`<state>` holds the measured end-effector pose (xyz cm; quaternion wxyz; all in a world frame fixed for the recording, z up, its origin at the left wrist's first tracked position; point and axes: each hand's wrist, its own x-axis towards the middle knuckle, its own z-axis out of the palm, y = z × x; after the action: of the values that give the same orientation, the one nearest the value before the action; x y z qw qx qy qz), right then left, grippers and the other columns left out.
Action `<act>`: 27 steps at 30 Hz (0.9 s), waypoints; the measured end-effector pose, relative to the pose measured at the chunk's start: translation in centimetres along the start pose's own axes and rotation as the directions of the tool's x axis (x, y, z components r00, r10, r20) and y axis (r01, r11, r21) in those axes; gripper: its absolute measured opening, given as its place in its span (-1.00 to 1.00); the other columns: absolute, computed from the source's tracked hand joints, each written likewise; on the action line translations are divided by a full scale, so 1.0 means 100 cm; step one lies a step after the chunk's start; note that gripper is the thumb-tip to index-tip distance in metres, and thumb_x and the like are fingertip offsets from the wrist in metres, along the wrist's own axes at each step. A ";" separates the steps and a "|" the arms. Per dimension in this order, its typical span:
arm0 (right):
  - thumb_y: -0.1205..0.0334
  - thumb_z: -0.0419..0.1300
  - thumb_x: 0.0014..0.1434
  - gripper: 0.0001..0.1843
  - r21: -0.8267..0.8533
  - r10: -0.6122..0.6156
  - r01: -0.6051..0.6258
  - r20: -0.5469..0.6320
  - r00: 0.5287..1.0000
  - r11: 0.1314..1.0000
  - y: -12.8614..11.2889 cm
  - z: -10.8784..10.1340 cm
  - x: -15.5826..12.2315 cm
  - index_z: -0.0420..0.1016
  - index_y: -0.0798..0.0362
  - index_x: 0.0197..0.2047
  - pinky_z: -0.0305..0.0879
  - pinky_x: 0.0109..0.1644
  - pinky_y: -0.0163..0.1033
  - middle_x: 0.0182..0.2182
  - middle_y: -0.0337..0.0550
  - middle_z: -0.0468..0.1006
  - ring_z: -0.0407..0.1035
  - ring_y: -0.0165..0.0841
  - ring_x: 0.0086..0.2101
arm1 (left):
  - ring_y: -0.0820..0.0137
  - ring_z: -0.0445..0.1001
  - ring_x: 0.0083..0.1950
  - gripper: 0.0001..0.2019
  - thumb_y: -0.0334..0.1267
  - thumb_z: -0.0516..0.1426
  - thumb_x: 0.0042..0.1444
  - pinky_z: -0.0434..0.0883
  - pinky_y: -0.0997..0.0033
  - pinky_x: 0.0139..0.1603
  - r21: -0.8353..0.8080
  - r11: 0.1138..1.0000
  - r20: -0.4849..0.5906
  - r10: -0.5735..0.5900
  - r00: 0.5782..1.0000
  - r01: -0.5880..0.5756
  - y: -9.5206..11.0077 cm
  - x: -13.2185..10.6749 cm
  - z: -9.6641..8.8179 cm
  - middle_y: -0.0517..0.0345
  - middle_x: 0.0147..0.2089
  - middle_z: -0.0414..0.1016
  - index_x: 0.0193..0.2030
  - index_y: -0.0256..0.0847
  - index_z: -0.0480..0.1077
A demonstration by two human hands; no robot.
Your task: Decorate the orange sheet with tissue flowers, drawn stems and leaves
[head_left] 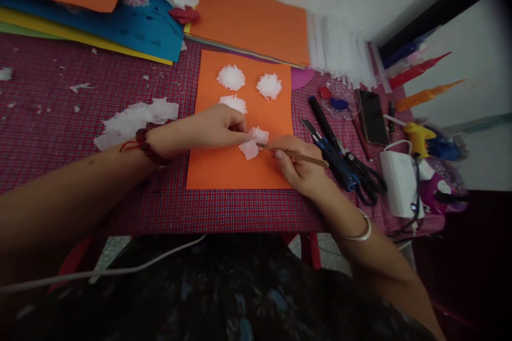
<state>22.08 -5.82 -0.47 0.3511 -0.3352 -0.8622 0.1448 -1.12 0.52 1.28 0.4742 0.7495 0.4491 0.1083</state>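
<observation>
On an orange sheet point(240, 173), my left hand point(220, 127) pinches the edge of a small piece of white tissue paper point(251, 149). My right hand point(300, 162) grips a thin brown stick point(308, 158), its tip touching that tissue paper. Whether the stick is a pencil or a brush handle I cannot tell. Above the hands, three fluffy white paper tufts sit on the sheet: an upper left tuft point(231, 78), an upper right tuft point(269, 86) and a lower left tuft point(234, 103), partly hidden by my left hand.
Loose tissue squares point(136, 120) lie beside my left wrist. To the right are a blue cutter point(334, 157), black scissors point(362, 170), a phone point(372, 117) and a white box point(400, 181) with a cord. Stacked orange sheets point(252, 18) and fringed white strips point(340, 50) lie behind.
</observation>
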 end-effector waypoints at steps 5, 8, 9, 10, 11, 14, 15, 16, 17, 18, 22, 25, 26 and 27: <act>0.26 -0.01 0.43 -0.79 -0.077 -0.054 0.059 0.070 0.996 0.995 0.000 0.003 -0.001 0.45 -0.01 -0.06 0.35 -0.33 -0.28 -0.28 -0.15 0.56 0.44 -0.40 -0.36 | 0.48 0.33 -0.42 -0.91 -0.32 0.15 0.05 0.20 0.48 -0.39 0.134 0.988 0.126 0.056 0.990 -0.073 0.004 -0.006 -0.003 0.20 -0.48 0.46 -0.40 -0.28 0.45; 0.25 -0.04 0.44 -0.76 -0.125 -0.056 0.073 0.137 0.989 0.989 -0.001 0.003 -0.002 0.45 -0.01 -0.05 0.32 -0.36 -0.28 -0.26 -0.13 0.54 0.42 -0.40 -0.37 | 0.47 0.30 -0.43 -0.89 -0.28 0.17 0.06 0.17 0.45 -0.40 0.229 0.971 0.056 0.050 0.997 -0.061 0.007 -0.005 0.002 0.20 -0.49 0.43 -0.42 -0.27 0.43; 0.25 -0.04 0.44 -0.76 -0.129 -0.054 0.074 0.149 0.987 0.989 -0.002 0.003 -0.002 0.45 -0.01 -0.04 0.32 -0.36 -0.27 -0.25 -0.12 0.54 0.42 -0.39 -0.37 | 0.45 0.31 -0.43 -0.88 -0.24 0.19 0.05 0.17 0.44 -0.39 0.253 0.967 0.011 0.034 0.999 -0.035 0.007 -0.004 0.004 0.19 -0.47 0.44 -0.39 -0.27 0.43; 0.25 -0.04 0.44 -0.76 -0.123 -0.051 0.070 0.152 0.987 0.990 -0.002 0.003 -0.001 0.46 -0.01 -0.04 0.33 -0.35 -0.27 -0.25 -0.12 0.54 0.42 -0.39 -0.36 | 0.43 0.33 -0.42 -0.85 -0.21 0.21 0.04 0.17 0.42 -0.38 0.268 0.963 -0.033 0.019 0.999 -0.010 0.008 -0.004 0.006 0.18 -0.44 0.46 -0.35 -0.27 0.44; 0.25 -0.03 0.44 -0.76 -0.107 -0.046 0.062 0.146 0.988 0.992 -0.003 0.002 -0.001 0.46 0.00 -0.04 0.34 -0.33 -0.27 -0.25 -0.12 0.54 0.43 -0.38 -0.35 | 0.41 0.35 -0.41 -0.83 -0.19 0.22 0.03 0.18 0.41 -0.37 0.274 0.962 -0.067 0.013 0.998 0.006 0.007 -0.003 0.008 0.16 -0.41 0.48 -0.32 -0.27 0.45; 0.27 -0.01 0.43 -0.79 -0.009 -0.009 0.010 0.075 0.997 1.000 -0.003 0.001 0.000 0.46 0.01 -0.06 0.40 -0.23 -0.25 -0.25 -0.12 0.56 0.46 -0.37 -0.29 | 0.40 0.36 -0.41 -0.90 -0.27 0.17 0.05 0.15 0.40 -0.39 0.275 0.961 -0.072 0.039 0.997 -0.018 0.006 -0.001 0.013 0.16 -0.42 0.48 -0.35 -0.26 0.45; 0.28 0.00 0.42 -0.80 0.029 0.013 -0.015 0.048 0.999 0.999 -0.003 0.001 0.001 0.46 0.01 -0.07 0.41 -0.21 -0.24 -0.25 -0.12 0.57 0.47 -0.37 -0.27 | 0.41 0.35 -0.43 -0.93 -0.32 0.15 0.03 0.13 0.40 -0.41 0.279 0.960 -0.054 0.046 0.997 -0.029 0.005 0.000 0.013 0.17 -0.45 0.46 -0.40 -0.25 0.44; 0.28 0.01 0.42 -0.80 0.064 0.042 -0.044 0.028 0.999 0.997 -0.003 0.001 0.001 0.46 0.01 -0.08 0.41 -0.20 -0.24 -0.26 -0.14 0.57 0.48 -0.37 -0.27 | 0.42 0.33 -0.46 -0.94 -0.38 0.13 0.00 0.12 0.40 -0.42 0.284 0.958 -0.030 0.047 0.998 -0.037 0.004 0.000 0.012 0.19 -0.48 0.43 -0.44 -0.24 0.42; 0.28 0.01 0.42 -0.80 0.094 0.075 -0.076 0.016 0.997 0.993 -0.003 0.001 0.001 0.46 0.01 -0.08 0.41 -0.20 -0.24 -0.27 -0.15 0.57 0.48 -0.38 -0.28 | 0.44 0.31 -0.48 -0.93 -0.41 0.12 -0.03 0.11 0.41 -0.44 0.290 0.956 0.000 0.045 0.999 -0.043 0.003 -0.001 0.009 0.20 -0.51 0.41 -0.48 -0.24 0.40; 0.28 0.02 0.42 -0.81 0.116 0.106 -0.106 0.009 0.994 0.988 -0.002 0.001 0.001 0.47 0.01 -0.09 0.40 -0.21 -0.24 -0.28 -0.16 0.57 0.47 -0.39 -0.30 | 0.44 0.29 -0.49 -0.93 -0.43 0.12 -0.07 0.11 0.41 -0.45 0.291 0.955 0.038 0.043 0.998 -0.052 0.002 -0.001 0.006 0.22 -0.54 0.39 -0.51 -0.23 0.38; 0.25 0.04 0.42 -0.81 0.153 0.176 -0.174 0.001 0.984 0.973 0.000 0.004 0.000 0.48 0.01 -0.11 0.38 -0.24 -0.25 -0.31 -0.19 0.56 0.45 -0.41 -0.35 | 0.47 0.27 -0.53 -0.94 -0.44 0.10 -0.17 0.12 0.43 -0.48 0.253 0.960 0.195 0.073 0.978 -0.122 -0.002 -0.006 -0.012 0.27 -0.59 0.34 -0.55 -0.21 0.33; 0.22 0.03 0.43 -0.80 0.178 0.210 -0.206 -0.002 0.978 0.962 -0.001 0.005 0.000 0.49 0.01 -0.12 0.36 -0.24 -0.24 -0.32 -0.19 0.55 0.44 -0.40 -0.33 | 0.48 0.27 -0.52 -0.96 -0.41 0.09 -0.16 0.14 0.45 -0.47 0.230 0.965 0.177 0.085 0.981 -0.125 0.000 -0.007 -0.016 0.27 -0.57 0.35 -0.54 -0.21 0.33; 0.21 0.03 0.43 -0.79 0.187 0.221 -0.217 0.000 0.975 0.958 -0.001 0.005 0.001 0.49 0.01 -0.12 0.36 -0.24 -0.24 -0.32 -0.19 0.55 0.44 -0.40 -0.33 | 0.48 0.29 -0.50 -0.97 -0.39 0.10 -0.13 0.16 0.46 -0.45 0.211 0.971 0.147 0.081 0.986 -0.112 0.002 -0.007 -0.014 0.26 -0.55 0.37 -0.52 -0.22 0.34; 0.20 0.03 0.43 -0.79 0.196 0.229 -0.225 0.003 0.974 0.955 -0.001 0.005 0.001 0.49 0.01 -0.12 0.36 -0.23 -0.24 -0.32 -0.19 0.55 0.44 -0.40 -0.33 | 0.48 0.31 -0.49 -0.98 -0.36 0.11 -0.09 0.18 0.47 -0.44 0.187 0.978 0.116 0.071 0.991 -0.092 0.003 -0.006 -0.011 0.25 -0.53 0.39 -0.49 -0.22 0.36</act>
<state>21.65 -5.84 -0.68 0.3718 -0.3974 -0.7962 0.2644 -1.91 0.71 2.28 0.4186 0.8141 0.4001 0.0431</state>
